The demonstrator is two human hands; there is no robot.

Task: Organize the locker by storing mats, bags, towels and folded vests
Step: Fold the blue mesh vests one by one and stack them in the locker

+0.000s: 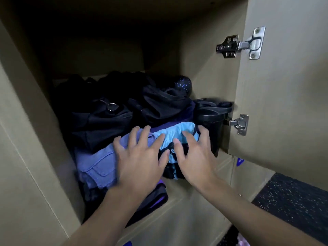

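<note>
Pressing flat, fingers spread, nothing grasped: left hand [140, 157] on purple towel [95, 162], right hand [193, 153] on folded blue vest [170, 134]. Both inside locker [209, 68]; black bags [99, 121] behind, black cup [211, 125] right.

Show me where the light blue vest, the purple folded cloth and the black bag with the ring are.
light blue vest [171, 132], head view, on its upper blue fabric.
purple folded cloth [96, 164], head view, on its stitched front.
black bag [99, 126], head view, on its front panel.
</note>
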